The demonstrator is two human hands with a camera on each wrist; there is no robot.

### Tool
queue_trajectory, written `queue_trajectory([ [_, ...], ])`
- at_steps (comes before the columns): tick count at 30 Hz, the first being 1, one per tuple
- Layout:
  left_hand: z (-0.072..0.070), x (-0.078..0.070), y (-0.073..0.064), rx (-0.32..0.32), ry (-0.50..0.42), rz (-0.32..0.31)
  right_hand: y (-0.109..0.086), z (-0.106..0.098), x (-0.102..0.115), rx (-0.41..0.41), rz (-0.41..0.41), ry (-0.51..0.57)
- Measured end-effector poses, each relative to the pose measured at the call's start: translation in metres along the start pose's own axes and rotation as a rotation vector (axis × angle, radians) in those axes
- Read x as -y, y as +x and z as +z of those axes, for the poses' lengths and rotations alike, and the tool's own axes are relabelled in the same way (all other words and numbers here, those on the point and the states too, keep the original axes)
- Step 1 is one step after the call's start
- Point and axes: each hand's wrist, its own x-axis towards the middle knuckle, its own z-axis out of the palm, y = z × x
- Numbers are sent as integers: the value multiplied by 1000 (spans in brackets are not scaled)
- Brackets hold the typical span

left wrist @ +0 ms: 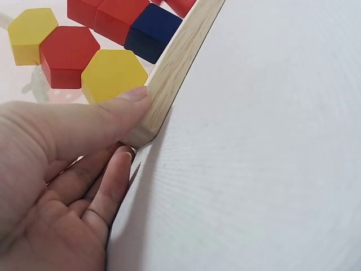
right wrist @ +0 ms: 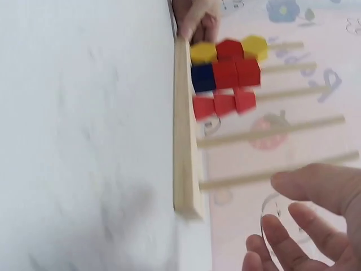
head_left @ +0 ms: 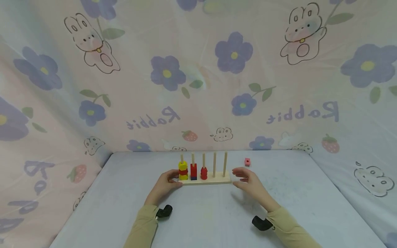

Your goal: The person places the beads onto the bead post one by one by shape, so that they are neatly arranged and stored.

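A wooden peg board [head_left: 214,181] with several upright pegs stands on the table. My left hand [head_left: 165,181] holds its left end; in the left wrist view the thumb [left wrist: 121,110] lies on the base's corner beside the lowest yellow hexagonal block [left wrist: 113,73]. That first peg carries yellow, red and yellow blocks. Red square blocks [head_left: 193,168] over a dark blue block [head_left: 193,178] sit on the second peg, and small red blocks [head_left: 203,173] on the third. Two right-hand pegs are bare. My right hand [head_left: 249,181] hovers by the right end, fingers parted, holding nothing.
A small pink block with a hole [head_left: 247,162] lies on the white table [head_left: 204,217], behind the right hand. A printed curtain [head_left: 198,103] hangs along the back and sides. Black wrist cameras [head_left: 262,224] sit at both sleeves.
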Motion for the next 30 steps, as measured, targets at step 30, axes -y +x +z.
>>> queue_trajectory([
  [30,1,0,-1,0,-2,30,11,-63,-60,33,35,-326],
])
